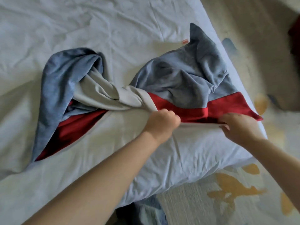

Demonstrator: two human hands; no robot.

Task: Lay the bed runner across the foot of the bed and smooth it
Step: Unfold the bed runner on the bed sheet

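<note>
The bed runner (183, 78) is grey-blue velvet with a red band and a pale grey lining. It lies twisted and bunched on the white bed (81, 30) near the bed's right corner. My left hand (162, 122) grips the runner's near edge in a fist where the grey lining twists. My right hand (240, 127) pinches the same edge further right, below the red band. The edge is stretched taut between the two hands. The runner's left part curls away in a loop, red side showing underneath.
The white duvet is creased all over. The bed's corner (259, 132) is just right of my right hand. Beyond it lies a pale carpet with yellow and blue patches (233, 189). A dark red object (294, 38) stands at the far right edge.
</note>
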